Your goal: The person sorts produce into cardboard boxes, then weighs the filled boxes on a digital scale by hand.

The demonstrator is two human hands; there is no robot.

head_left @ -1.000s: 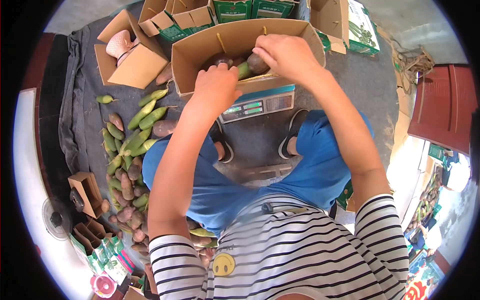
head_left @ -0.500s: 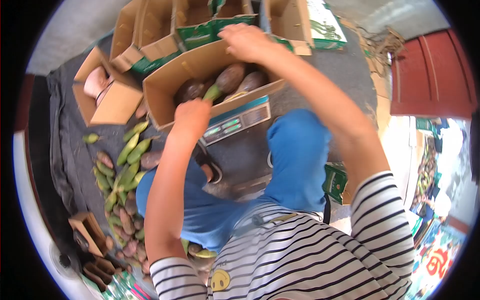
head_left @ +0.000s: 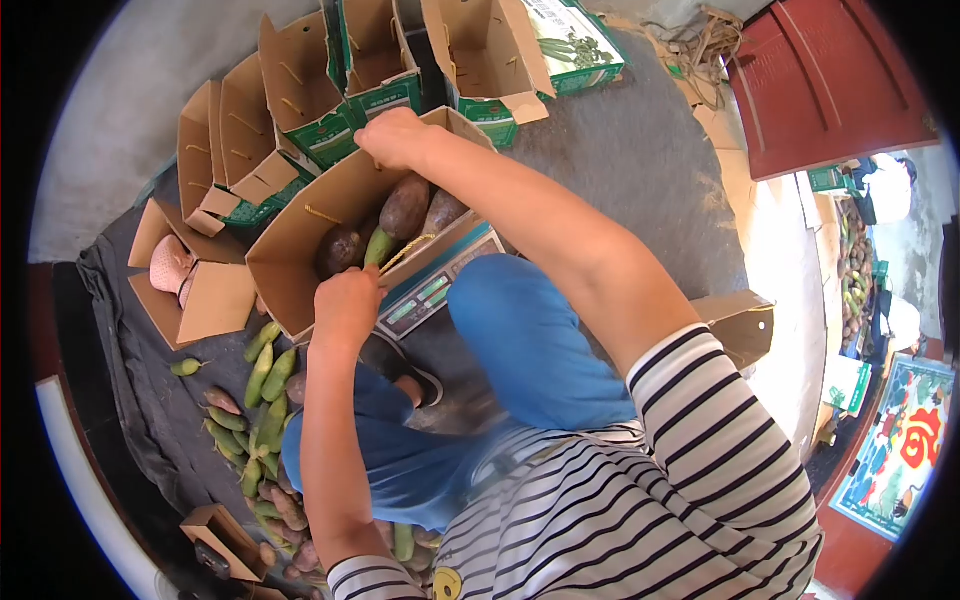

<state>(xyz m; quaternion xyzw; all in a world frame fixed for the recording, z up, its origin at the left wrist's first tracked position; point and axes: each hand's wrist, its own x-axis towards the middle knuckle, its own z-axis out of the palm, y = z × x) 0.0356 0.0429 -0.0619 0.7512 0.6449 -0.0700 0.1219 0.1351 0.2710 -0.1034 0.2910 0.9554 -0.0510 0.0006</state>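
An open cardboard box (head_left: 290,250) with several dark red and green vegetables (head_left: 405,207) stands on a digital scale (head_left: 420,298) with a lit display. My left hand (head_left: 347,305) is closed at the near edge of the box, beside a yellow cord handle (head_left: 406,254); its fingertips seem to pinch the cord. Across the box, my right hand (head_left: 393,138) is closed at the far wall, and what its fingers hold is hidden.
Several open boxes (head_left: 300,80) stand behind the filled one. A smaller box (head_left: 222,300) with a pink item (head_left: 171,266) is at the left. Loose green and reddish vegetables (head_left: 262,375) lie on the dark floor cloth. A red door (head_left: 830,85) stands at the upper right.
The view has turned, so the box and hands appear further left and lower. Both hands remain at the box's opposite sides, and the yellow cord shows more clearly near my left hand.
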